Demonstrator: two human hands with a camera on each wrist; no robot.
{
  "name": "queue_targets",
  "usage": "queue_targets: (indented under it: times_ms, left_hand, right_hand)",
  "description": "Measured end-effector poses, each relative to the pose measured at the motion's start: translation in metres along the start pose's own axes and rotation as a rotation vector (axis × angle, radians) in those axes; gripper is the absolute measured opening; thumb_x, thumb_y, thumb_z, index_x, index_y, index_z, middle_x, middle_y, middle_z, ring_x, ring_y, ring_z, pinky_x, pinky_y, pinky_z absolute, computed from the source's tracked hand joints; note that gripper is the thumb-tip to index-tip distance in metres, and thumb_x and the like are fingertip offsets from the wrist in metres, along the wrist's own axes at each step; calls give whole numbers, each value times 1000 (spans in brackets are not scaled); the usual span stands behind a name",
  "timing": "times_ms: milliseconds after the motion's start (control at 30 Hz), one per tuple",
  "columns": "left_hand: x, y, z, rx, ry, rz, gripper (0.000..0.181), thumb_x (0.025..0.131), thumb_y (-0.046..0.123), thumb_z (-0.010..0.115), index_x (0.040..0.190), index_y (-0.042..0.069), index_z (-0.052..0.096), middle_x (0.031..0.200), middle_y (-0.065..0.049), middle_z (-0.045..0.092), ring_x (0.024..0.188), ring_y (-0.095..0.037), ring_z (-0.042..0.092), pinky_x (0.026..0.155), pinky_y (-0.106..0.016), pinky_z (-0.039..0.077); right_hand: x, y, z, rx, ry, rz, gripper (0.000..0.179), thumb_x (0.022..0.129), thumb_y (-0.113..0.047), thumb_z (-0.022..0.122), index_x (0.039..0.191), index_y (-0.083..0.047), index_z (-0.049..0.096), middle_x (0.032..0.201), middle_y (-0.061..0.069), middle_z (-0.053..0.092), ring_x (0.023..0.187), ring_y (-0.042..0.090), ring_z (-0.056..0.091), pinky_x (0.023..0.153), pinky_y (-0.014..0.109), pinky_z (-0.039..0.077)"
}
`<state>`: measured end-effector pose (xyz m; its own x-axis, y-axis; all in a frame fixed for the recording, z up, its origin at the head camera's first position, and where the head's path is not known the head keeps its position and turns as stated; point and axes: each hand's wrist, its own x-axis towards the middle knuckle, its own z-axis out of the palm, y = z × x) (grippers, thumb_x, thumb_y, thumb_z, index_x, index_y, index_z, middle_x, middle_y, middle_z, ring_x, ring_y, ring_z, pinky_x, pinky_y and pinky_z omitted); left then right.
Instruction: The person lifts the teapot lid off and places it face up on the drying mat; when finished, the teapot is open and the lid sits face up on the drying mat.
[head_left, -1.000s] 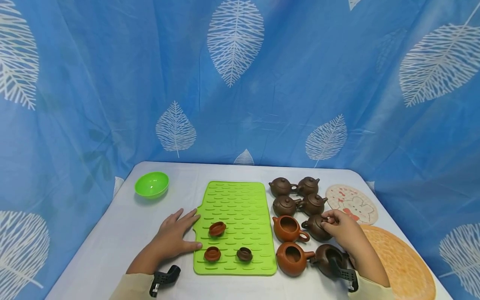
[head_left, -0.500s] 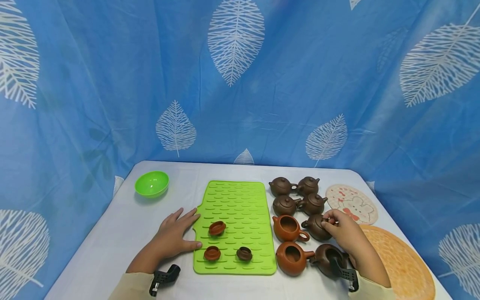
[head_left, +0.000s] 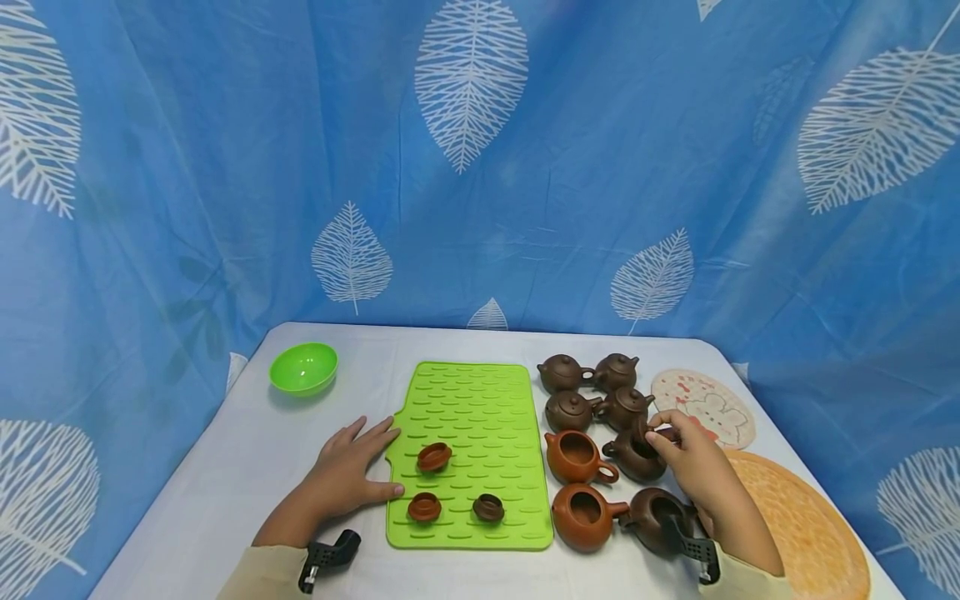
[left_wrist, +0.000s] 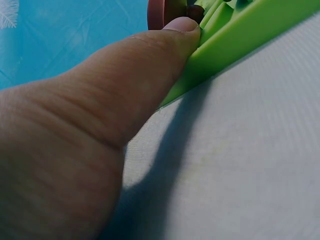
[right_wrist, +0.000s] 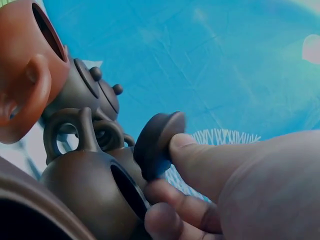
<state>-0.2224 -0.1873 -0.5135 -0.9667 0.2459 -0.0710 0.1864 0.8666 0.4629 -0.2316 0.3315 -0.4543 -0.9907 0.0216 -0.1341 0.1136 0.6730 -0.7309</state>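
Note:
My right hand [head_left: 690,458] pinches a dark brown teapot lid [right_wrist: 157,142] between thumb and fingers, raised just above a dark teapot [head_left: 630,462] whose round opening shows in the right wrist view. The left hand [head_left: 345,475] lies flat with fingers spread, its fingertips and thumb on the left edge of the green mat [head_left: 480,400]. On that mat sit two reddish-brown lids, one farther back [head_left: 434,457] and one nearer [head_left: 424,507], plus a dark lid [head_left: 489,508].
Two reddish-brown teapots [head_left: 585,518] without lids stand right of the mat, beside a lidless dark teapot [head_left: 651,521] under my right wrist. Several lidded dark teapots [head_left: 570,411] stand behind. A green bowl [head_left: 303,371] is back left; a rabbit-print mat [head_left: 705,400] and round tan mat [head_left: 802,525] lie right.
The lid has come up off the dark teapot in my right hand and tilted, baring the opening. My right hand rose slightly; the left hand has not moved.

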Motion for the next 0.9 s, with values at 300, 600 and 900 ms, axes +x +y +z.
queue_targets:
  times_ms: [300,600,900]
  left_hand:
    - [0,0,1,-1,11,4,104,76,75,78,159,23,47,171,2,33,160,-44,15,124,-73,13]
    - [-1,0,1,-5,14,6,103,76,75,79,159,22,48,171,1,33,160,-44,15,124,-73,14]
    - [0,-2,2,-1,17,5,103,76,76,78,159,23,48,171,2,33,160,-44,15,124,-73,14]
  right_hand:
    - [2,-2,3,205,-48,-39,23,113,-15,46,129,1,47,88,8,66,71,17,55,63,30,48]
    - [2,-3,16,760,-201,-196,26,112,-23,51,133,-8,52,113,-1,76,77,4,55,63,16,50]
    - [3,-12,28,921,-253,-176,21,113,-18,49,133,-16,51,116,-6,75,81,3,54,67,14,49]
